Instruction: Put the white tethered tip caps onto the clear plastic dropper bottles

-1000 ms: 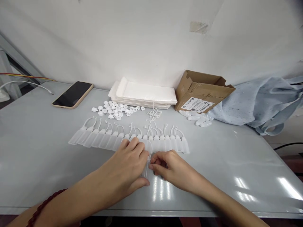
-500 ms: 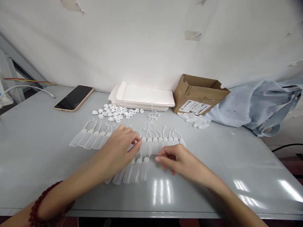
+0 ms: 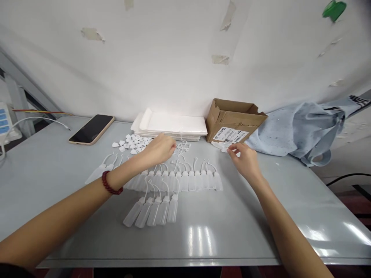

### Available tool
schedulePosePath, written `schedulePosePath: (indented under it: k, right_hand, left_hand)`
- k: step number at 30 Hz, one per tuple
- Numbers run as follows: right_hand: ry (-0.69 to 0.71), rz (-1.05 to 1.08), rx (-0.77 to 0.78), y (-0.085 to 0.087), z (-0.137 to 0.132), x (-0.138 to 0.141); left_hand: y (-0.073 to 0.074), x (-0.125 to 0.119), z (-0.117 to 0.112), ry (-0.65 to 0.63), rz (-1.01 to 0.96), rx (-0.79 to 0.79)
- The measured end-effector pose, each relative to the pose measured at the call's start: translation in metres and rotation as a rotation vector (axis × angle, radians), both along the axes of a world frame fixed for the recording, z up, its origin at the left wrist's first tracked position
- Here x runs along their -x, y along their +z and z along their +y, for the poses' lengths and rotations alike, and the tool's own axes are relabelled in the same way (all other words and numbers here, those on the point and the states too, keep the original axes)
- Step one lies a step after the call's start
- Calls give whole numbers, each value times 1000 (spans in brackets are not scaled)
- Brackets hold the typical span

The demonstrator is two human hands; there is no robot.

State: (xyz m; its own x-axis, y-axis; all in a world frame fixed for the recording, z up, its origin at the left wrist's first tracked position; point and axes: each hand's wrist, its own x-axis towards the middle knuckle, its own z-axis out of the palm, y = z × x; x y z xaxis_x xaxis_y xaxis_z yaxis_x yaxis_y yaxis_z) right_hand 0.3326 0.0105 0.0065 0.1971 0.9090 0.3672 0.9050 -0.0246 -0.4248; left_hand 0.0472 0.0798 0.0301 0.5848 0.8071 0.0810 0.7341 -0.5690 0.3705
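Note:
My left hand (image 3: 162, 148) hovers over the back of the table, beside a small pile of thin white tubes (image 3: 183, 147). Its fingers are curled, and whatever they may hold is hidden. At the foot of the carton, my right hand (image 3: 245, 159) pinches among loose small plastic bottles (image 3: 217, 145), its fingertips on one of them. A long row of translucent bottles with bent white tubes (image 3: 198, 180) lies across the middle, partly behind my left forearm. Nearer to me lies a shorter group of the same tubed bottles (image 3: 158, 211).
White caps (image 3: 131, 142) are scattered before a stack of white padded envelopes (image 3: 176, 123). An open cardboard box (image 3: 232, 119) stands right of it, next to a light blue cloth bag (image 3: 292, 129). A phone (image 3: 92, 129) and white cable (image 3: 37, 119) are at left.
My right hand has moved from the front bottles up and right to the loose bottles by the box. My left hand has lifted away from the front group towards the tube pile. The view has shifted slightly.

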Motion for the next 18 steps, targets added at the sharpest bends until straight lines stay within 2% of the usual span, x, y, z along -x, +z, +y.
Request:
schedulePosePath:
  k: [5,10,14,18]
  right_hand:
    - [-2,-113,21,-10,4,-9]
    - [56,-191,42,-17,8,-13]
    - [88,-246,46,-21,10,-15]
    - [86,-292,44,-23,10,-17]
  left_hand:
    - [-2,-18,13,35,129,10]
    - [-7,-24,19,73,196,11]
    - [-8,-24,22,79,176,31]
    - [-7,-23,22,77,63,46]
